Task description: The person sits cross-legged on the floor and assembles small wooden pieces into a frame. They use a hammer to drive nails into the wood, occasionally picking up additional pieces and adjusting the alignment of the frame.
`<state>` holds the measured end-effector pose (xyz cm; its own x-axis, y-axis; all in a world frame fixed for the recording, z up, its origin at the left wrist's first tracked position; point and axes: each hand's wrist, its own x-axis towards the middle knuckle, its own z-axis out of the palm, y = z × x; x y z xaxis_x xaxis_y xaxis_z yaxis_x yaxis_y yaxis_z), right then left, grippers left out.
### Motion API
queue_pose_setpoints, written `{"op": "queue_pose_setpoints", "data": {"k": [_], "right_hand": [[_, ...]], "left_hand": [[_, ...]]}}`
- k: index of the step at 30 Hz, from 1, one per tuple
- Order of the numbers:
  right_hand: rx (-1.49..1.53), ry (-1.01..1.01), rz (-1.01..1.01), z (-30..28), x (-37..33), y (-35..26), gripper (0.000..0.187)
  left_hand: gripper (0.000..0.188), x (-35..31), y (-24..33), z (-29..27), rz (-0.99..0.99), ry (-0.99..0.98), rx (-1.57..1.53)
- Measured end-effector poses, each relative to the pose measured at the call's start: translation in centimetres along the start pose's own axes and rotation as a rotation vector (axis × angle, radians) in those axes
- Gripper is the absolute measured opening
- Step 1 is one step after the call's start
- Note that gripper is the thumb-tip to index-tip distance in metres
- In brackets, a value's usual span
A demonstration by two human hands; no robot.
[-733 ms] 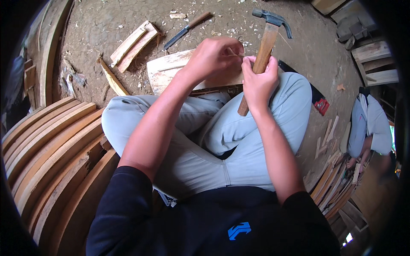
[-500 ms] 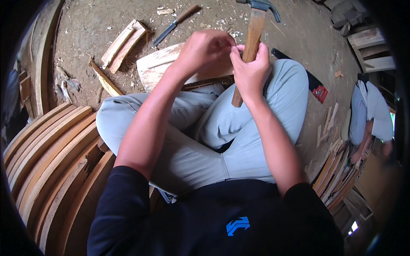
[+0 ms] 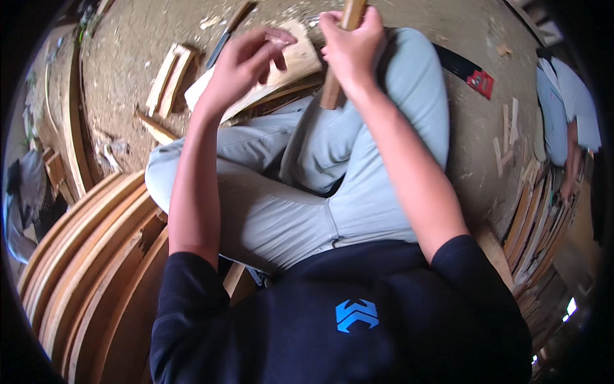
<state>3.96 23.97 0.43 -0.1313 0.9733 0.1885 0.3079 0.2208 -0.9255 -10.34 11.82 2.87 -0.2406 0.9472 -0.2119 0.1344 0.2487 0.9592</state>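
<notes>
My right hand (image 3: 354, 54) is closed around the wooden handle of a hammer (image 3: 330, 93). The handle stands near upright in the picture, and the hammer's head lies beyond the upper edge. To its left, my left hand (image 3: 240, 67) hovers over a pale wooden board (image 3: 300, 61). Thumb and forefinger come together at the tips while the other fingers hang loosely bent; anything pinched there is too small to make out. The board lies in front of my crossed legs, with darker wood under its near edge.
A knife (image 3: 220, 48) with a wooden handle and wood offcuts (image 3: 171, 80) lie on the dirt floor. Right of my knee is a dark blade-like tool with a red end (image 3: 480, 83). Curved planks (image 3: 89, 256) are stacked at left. Another person (image 3: 566, 109) works at far right.
My hands have parted, the left moving leftward off the right. The view has shifted, so both hands sit higher in the picture and the hammer's head has left it.
</notes>
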Motion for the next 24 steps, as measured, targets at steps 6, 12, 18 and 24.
{"op": "queue_pose_setpoints", "data": {"k": [6, 12, 18, 24], "right_hand": [[0.267, 0.018, 0.156, 1.8, 1.0, 3.8, 0.031], [0.159, 0.066, 0.163, 0.0, 0.6, 2.0, 0.030], [0.255, 0.019, 0.236, -0.1, 0.9, 1.2, 0.029], [0.208, 0.024, 0.251, 0.3, 0.6, 1.1, 0.029]], "left_hand": [[0.022, -1.2, -3.6, 7.5, -0.274, -0.307, 0.158], [0.037, -1.9, -7.4, 10.6, -0.298, -0.050, 0.478], [0.050, -1.5, -9.9, 9.8, -0.455, -0.012, 0.689], [0.046, -1.1, -19.4, 6.5, -0.085, -0.045, 0.933]]}}
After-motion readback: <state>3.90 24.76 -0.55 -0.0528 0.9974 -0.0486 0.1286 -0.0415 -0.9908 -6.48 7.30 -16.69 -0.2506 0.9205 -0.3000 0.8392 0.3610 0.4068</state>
